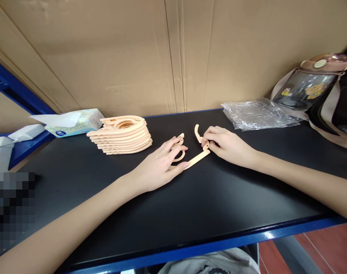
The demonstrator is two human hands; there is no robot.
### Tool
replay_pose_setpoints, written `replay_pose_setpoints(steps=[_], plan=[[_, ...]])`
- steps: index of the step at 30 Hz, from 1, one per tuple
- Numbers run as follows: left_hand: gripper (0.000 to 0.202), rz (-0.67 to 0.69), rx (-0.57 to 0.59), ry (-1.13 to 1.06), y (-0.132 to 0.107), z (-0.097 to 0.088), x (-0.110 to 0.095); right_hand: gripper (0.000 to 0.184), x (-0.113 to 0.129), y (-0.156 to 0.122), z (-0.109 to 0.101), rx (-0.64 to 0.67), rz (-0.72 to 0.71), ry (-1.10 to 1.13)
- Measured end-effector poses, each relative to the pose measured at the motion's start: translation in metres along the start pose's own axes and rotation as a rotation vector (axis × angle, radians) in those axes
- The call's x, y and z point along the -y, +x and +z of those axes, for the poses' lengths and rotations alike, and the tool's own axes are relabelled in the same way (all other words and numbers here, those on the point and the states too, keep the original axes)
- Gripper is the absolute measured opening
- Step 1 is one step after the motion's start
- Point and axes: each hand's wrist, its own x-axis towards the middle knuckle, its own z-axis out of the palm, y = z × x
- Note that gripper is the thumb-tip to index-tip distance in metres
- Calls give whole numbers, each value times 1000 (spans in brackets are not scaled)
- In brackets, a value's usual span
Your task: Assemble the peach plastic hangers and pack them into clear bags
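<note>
A peach plastic folding hanger [196, 158] lies on the black tabletop between my hands, its arms folded partly together. My left hand [164, 161] rests over its left part, with the thumb on the long lower bar and the fingers around the curved pieces. At the right end, my right hand [226, 146] pinches the hanger near its round joint, and a short curved piece sticks up beside the fingertips. Both hands cover part of the hanger. Left of my left hand stands a neat stack of several matching folded hangers [124, 139].
A tissue pack [76, 121] lies at the back left, near a white device [0, 152]. Crumpled clear plastic [256, 113] and a strapped water bottle [307, 85] are at the back right. Behind the table rises a cardboard wall [119, 57]; a blue edge [219, 240] runs along the front.
</note>
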Motion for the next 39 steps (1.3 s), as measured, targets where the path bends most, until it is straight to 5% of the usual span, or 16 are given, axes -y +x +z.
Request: replay_pose_setpoints(steps=[15,20,30,39], plan=[[39,143,-8,123,1,2,2,18,1,0,-2,-31,-110,-210],[29,194,-92,34,1,0,-3,18,7,-3,-4,-51,-250,-210],[17,193,-67,-151,2,-1,-1,30,18,-6,-6,-145,-454,-370],[21,146,-103,-75,2,-2,-2,27,18,-4,-7,-61,-299,-326]])
